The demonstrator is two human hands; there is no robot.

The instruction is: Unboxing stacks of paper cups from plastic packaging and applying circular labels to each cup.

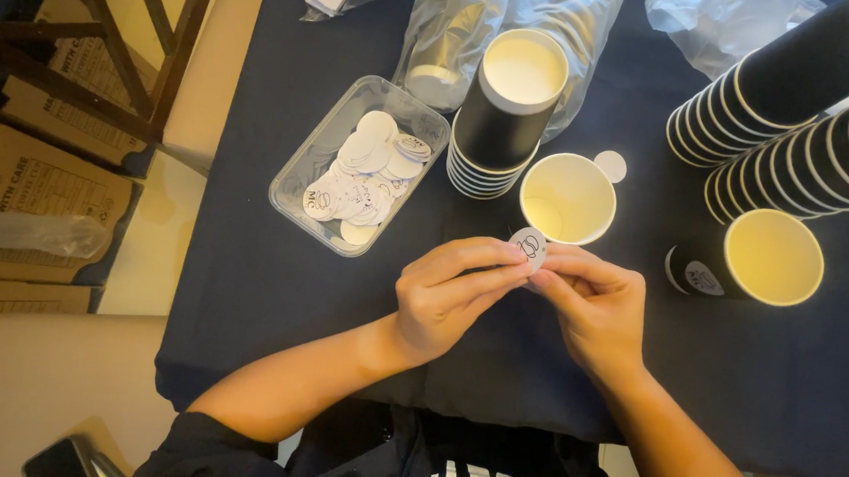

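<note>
While both hands, left hand and right hand, pinch one round paper sticker at frame centre, an open paper cup stands just above, and a clear plastic tray of stickers lies upper left.

A small round white sticker with a dark printed mark, pinched upright above the dark tablecloth

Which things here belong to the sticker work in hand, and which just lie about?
In use:
round sticker, pinched by left hand and right hand
clear tray of stickers
single open cup
labelled cup
short cup stack
long cup stacks

Lying about:
plastic sleeves
cardboard boxes
wooden chair
</note>
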